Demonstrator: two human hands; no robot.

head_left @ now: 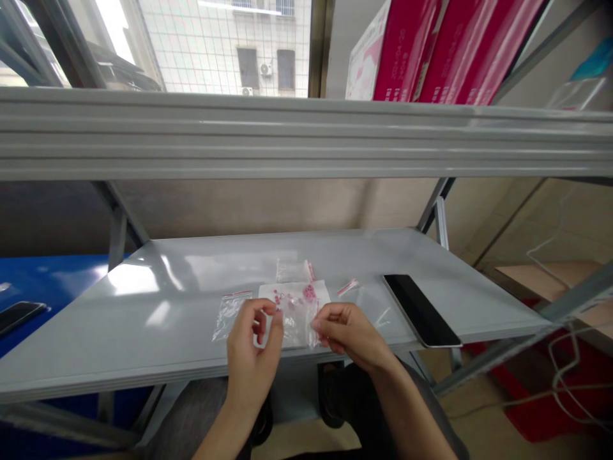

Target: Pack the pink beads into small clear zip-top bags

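My right hand (pixel 352 332) pinches the edge of a small clear plastic bag (pixel 312 332) near the table's front edge. Just left of it, my left hand (pixel 251 348) is curled, thumb and index fingertips close together; anything between them is too small to make out. Beyond both hands lies a white sheet (pixel 268 291) with small pink beads (pixel 309 292), some in a cluster, others scattered. Clear zip bags with red strips surround it: a left bag (pixel 233 313), a back bag (pixel 291 271) and a right bag (pixel 348 287).
A dark-screened tablet (pixel 421 310) lies on the right of the grey table (pixel 158 345). A shelf beam (pixel 306 137) crosses above, carrying red boxes (pixel 412 57). At far left a phone (pixel 22 313) rests on a blue surface (pixel 62 275). White cables (pixel 565 364) hang at right.
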